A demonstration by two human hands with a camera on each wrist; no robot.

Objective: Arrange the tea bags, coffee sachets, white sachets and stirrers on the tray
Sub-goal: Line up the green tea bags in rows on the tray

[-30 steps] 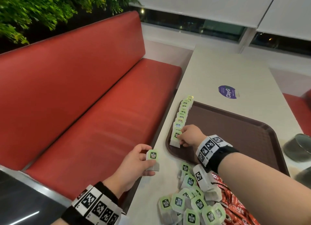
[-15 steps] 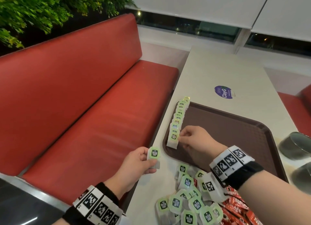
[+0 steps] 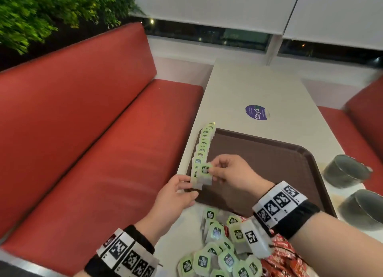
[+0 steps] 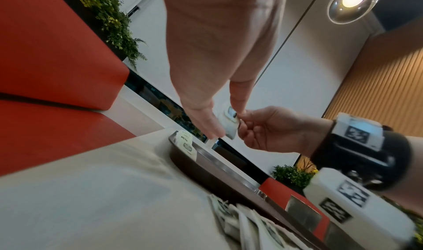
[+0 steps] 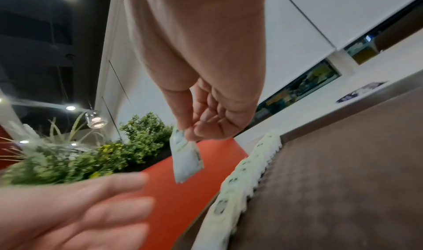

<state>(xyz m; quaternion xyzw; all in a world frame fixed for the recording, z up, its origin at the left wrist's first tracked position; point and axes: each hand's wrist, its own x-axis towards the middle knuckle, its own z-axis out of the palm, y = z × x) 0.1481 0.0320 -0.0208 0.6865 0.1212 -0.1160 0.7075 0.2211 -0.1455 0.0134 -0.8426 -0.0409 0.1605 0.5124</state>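
Our right hand (image 3: 232, 173) pinches a green-labelled paper tea bag (image 3: 204, 173) above the brown plastic tray (image 3: 269, 162) to extend the row, our left hand (image 3: 176, 196) open.

Tray (image 3: 269, 158): brown plastic, matt, fine pebbled texture, seen close in the right wrist view (image 5: 343, 163). Tabletop (image 3: 248, 86): pale, smooth, laminate-like, slight sheen. Tea bags (image 3: 204, 140) in a row along the tray's 9 o'clock edge: thin white papery pouches with pale green printed paper tags; the held tea bag (image 5: 186, 156) looks soft, slightly creased. Loose tea bag pile (image 3: 215, 254) at 6 o'clock: same paper. Red sachets (image 3: 284, 256): glossy crinkled foil or plastic. Bench seat (image 3: 93, 131): red vinyl-like upholstery, smooth, soft sheen. Two cups (image 3: 346, 171) at 3 o'clock: dark, metallic-looking, dull shine. Round sticker (image 3: 256, 112): glossy print. Wristbands (image 3: 294, 218): black fabric, matt.
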